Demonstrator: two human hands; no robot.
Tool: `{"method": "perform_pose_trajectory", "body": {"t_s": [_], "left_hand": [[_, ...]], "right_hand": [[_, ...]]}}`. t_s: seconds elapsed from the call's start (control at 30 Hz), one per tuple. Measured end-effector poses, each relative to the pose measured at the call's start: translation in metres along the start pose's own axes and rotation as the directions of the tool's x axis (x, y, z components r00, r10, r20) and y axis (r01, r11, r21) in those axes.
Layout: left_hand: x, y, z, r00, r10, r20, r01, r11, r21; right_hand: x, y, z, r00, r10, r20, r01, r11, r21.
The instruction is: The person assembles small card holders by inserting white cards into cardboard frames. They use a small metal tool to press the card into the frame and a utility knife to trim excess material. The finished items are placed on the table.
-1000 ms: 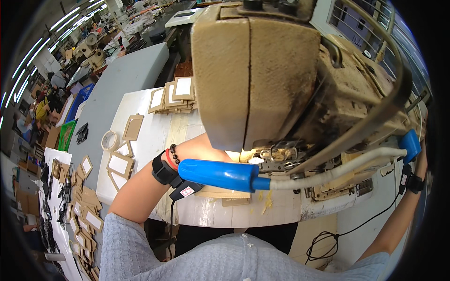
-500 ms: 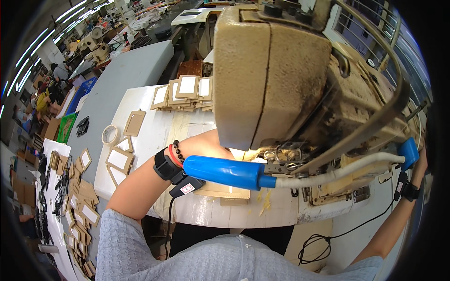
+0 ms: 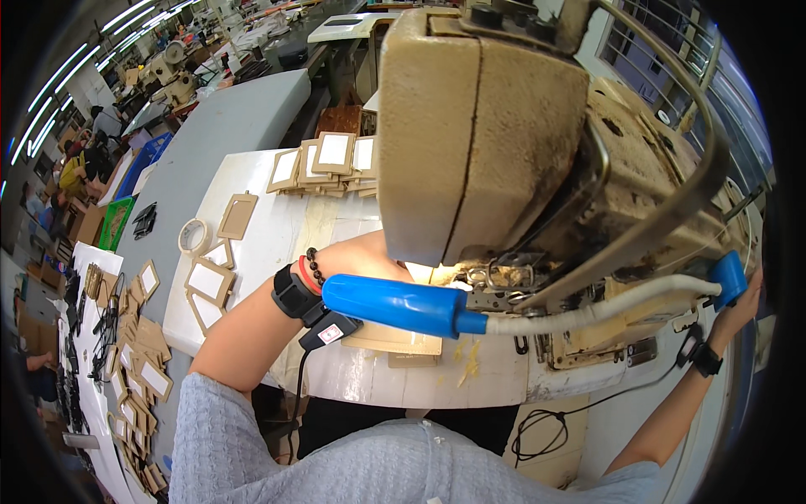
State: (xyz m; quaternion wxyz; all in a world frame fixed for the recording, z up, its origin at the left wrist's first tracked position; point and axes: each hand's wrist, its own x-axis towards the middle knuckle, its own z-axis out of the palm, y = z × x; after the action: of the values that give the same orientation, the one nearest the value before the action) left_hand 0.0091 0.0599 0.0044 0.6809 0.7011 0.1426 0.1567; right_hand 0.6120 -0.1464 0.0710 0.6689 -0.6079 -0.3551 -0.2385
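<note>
Nearest to you, at the front of the white tabletop (image 3: 495, 386), a flat tan panel (image 3: 393, 340) lies partly under the blue lamp head (image 3: 390, 304), with a smaller tan piece (image 3: 413, 360) showing at its lower edge. Just past the lamp, your left hand (image 3: 368, 252) reaches beneath the sewing machine (image 3: 437, 143); its fingers are hidden, so you cannot tell whether they are spread or pinching. At the machine's right end, your right hand (image 3: 740, 309) is beside a blue bracket (image 3: 729, 277); whether its fingers grip anything cannot be told. Further off to your left, white-windowed tan frames (image 3: 209, 281) lie near a tape roll (image 3: 195, 238). Behind them sits a stack of similar frames (image 3: 334, 154); beyond, a green basket (image 3: 116, 223) and a blue crate (image 3: 153, 155).
</note>
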Motion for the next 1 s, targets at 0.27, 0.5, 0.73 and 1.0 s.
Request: {"method": "perform_pose_trajectory", "body": {"t_s": [0.27,0.5,0.73,1.0], "left_hand": [[0.009,-0.077,-0.024,0.978,-0.180,-0.102,0.175,0.983,-0.053],[0.012,-0.069,-0.020,0.977,-0.197,-0.078,0.194,0.980,-0.048],[0.006,-0.060,-0.014,0.969,-0.209,-0.131,0.203,0.977,-0.060],[0.005,-0.045,-0.015,0.965,-0.215,-0.151,0.207,0.976,-0.067]], "right_hand": [[-0.044,-0.035,-0.030,0.983,0.021,0.181,0.052,0.919,-0.391],[-0.184,-0.100,-0.014,0.813,-0.164,0.559,0.416,0.834,-0.361],[-0.195,-0.097,-0.001,0.860,-0.191,0.474,0.383,0.855,-0.351],[-0.194,-0.093,-0.003,0.862,-0.176,0.475,0.352,0.883,-0.311]]}}
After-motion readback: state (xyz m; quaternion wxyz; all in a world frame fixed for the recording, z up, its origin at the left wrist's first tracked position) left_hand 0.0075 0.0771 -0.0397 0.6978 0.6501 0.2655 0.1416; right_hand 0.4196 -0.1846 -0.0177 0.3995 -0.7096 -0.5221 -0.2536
